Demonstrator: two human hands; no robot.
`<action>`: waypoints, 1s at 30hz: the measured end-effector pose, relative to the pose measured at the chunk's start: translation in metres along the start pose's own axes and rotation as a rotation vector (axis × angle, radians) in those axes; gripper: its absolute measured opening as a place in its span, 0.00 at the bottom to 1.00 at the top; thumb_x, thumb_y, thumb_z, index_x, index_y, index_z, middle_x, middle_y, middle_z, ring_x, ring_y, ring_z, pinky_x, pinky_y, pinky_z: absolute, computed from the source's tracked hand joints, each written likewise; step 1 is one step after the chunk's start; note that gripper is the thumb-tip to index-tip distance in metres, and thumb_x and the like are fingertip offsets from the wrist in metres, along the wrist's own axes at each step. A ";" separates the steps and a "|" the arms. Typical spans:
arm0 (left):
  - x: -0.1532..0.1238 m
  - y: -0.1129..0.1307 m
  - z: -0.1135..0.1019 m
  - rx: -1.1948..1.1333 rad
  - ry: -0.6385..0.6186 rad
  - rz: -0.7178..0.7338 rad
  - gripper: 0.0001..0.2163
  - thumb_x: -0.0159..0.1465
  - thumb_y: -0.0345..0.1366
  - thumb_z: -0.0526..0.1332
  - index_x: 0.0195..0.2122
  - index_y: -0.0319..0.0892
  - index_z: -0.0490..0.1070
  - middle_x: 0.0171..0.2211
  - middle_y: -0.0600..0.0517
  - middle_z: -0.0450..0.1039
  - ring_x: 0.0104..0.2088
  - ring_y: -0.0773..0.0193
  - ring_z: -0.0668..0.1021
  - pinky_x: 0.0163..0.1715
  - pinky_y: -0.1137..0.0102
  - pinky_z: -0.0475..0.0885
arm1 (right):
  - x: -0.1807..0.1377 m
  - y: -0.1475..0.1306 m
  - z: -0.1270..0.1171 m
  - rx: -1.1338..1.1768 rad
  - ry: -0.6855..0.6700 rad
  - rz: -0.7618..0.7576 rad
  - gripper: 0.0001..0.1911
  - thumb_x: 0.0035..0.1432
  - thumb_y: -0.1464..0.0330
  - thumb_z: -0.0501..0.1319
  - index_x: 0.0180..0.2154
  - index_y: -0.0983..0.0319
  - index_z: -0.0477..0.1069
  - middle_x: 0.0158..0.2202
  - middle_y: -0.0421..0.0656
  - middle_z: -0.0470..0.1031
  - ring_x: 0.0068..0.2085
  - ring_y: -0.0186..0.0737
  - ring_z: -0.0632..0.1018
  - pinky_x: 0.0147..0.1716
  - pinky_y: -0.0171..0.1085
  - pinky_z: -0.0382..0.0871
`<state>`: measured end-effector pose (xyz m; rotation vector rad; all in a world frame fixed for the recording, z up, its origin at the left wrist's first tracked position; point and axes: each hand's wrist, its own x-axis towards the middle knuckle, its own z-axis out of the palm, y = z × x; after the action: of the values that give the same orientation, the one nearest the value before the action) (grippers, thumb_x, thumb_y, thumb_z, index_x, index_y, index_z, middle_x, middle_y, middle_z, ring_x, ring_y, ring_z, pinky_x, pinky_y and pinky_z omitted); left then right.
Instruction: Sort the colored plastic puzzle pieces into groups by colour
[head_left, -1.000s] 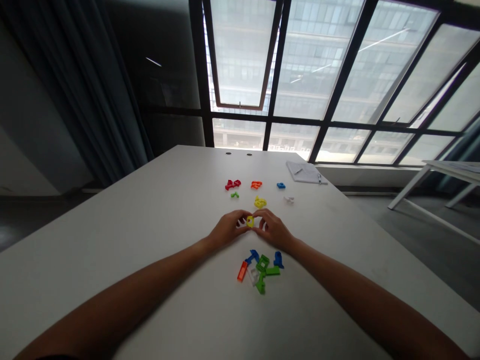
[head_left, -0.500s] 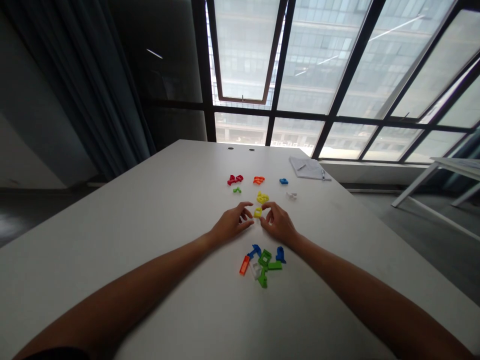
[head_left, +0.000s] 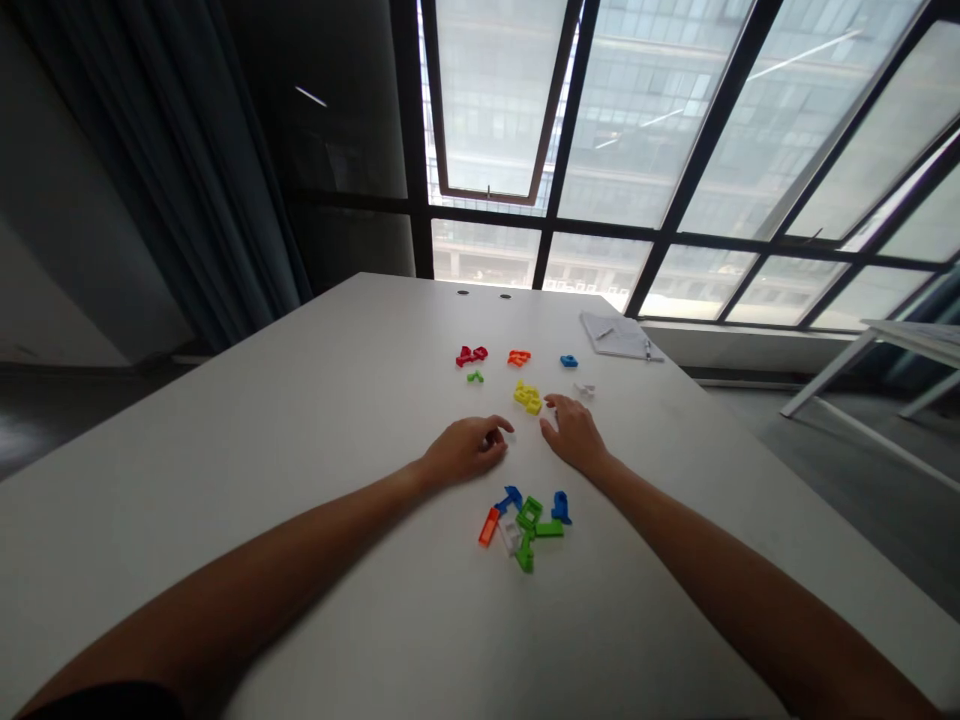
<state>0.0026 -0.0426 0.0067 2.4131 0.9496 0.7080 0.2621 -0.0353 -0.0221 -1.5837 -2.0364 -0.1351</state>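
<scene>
Beside a small group of yellow plastic pieces (head_left: 526, 396), my right hand (head_left: 576, 432) is open, its fingers apart and nothing in them. My left hand (head_left: 466, 447) hovers or rests lower left of that group. Its index finger is stretched out, the other fingers are loosely bent, and I see nothing held. Nearer to me lies a loose pile with a green square-holed piece (head_left: 529, 513), a green flat piece (head_left: 550, 529), a green pointed piece (head_left: 525, 553), a white piece (head_left: 511, 536), an orange bar (head_left: 489, 527) and blue pieces (head_left: 561, 507).
Farther back on the white table (head_left: 322, 400) are red pieces (head_left: 471, 356), orange pieces (head_left: 519, 357), a blue piece (head_left: 569, 361), a light green piece (head_left: 475, 377) and a white piece (head_left: 585, 389). Paper with pens (head_left: 621, 337) lies at the back right.
The yellow square piece that lay between my hands has moved forward and now sits with the other yellow pieces. My right hand has let go and shifted right; my left hand barely moved.
</scene>
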 end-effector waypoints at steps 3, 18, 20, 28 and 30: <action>-0.004 0.004 -0.005 -0.044 -0.117 0.142 0.10 0.67 0.38 0.60 0.46 0.45 0.78 0.35 0.53 0.78 0.31 0.67 0.76 0.36 0.73 0.69 | -0.002 -0.005 -0.005 0.006 0.029 -0.048 0.10 0.64 0.71 0.59 0.46 0.63 0.74 0.44 0.49 0.79 0.46 0.48 0.76 0.50 0.45 0.65; -0.014 0.005 -0.009 -0.076 -0.102 0.270 0.11 0.71 0.44 0.61 0.44 0.45 0.81 0.37 0.50 0.79 0.33 0.67 0.78 0.37 0.73 0.72 | -0.016 -0.044 -0.014 0.187 -0.119 -0.413 0.06 0.64 0.71 0.61 0.39 0.61 0.77 0.36 0.47 0.79 0.40 0.44 0.77 0.47 0.43 0.64; -0.014 0.003 -0.008 -0.100 0.043 0.185 0.12 0.71 0.45 0.61 0.44 0.44 0.80 0.36 0.50 0.79 0.30 0.68 0.77 0.34 0.74 0.72 | -0.015 -0.042 -0.015 0.346 -0.178 -0.418 0.08 0.63 0.72 0.61 0.42 0.61 0.78 0.39 0.47 0.80 0.42 0.45 0.77 0.49 0.43 0.66; -0.012 -0.001 -0.006 -0.195 0.243 0.068 0.12 0.69 0.46 0.64 0.44 0.44 0.80 0.36 0.51 0.82 0.31 0.66 0.79 0.32 0.73 0.75 | -0.012 -0.043 -0.019 1.175 -0.467 -0.087 0.17 0.63 0.62 0.65 0.51 0.60 0.74 0.47 0.46 0.81 0.50 0.46 0.80 0.53 0.46 0.71; -0.013 -0.002 -0.006 -0.182 0.230 0.061 0.12 0.68 0.46 0.64 0.43 0.45 0.81 0.36 0.51 0.82 0.31 0.65 0.80 0.32 0.73 0.75 | -0.012 -0.041 -0.014 1.239 -0.449 -0.022 0.17 0.61 0.59 0.68 0.48 0.60 0.75 0.44 0.46 0.81 0.47 0.45 0.81 0.52 0.46 0.72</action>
<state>-0.0095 -0.0493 0.0063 2.2423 0.8597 1.0654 0.2311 -0.0638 -0.0055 -0.7855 -1.7505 1.3077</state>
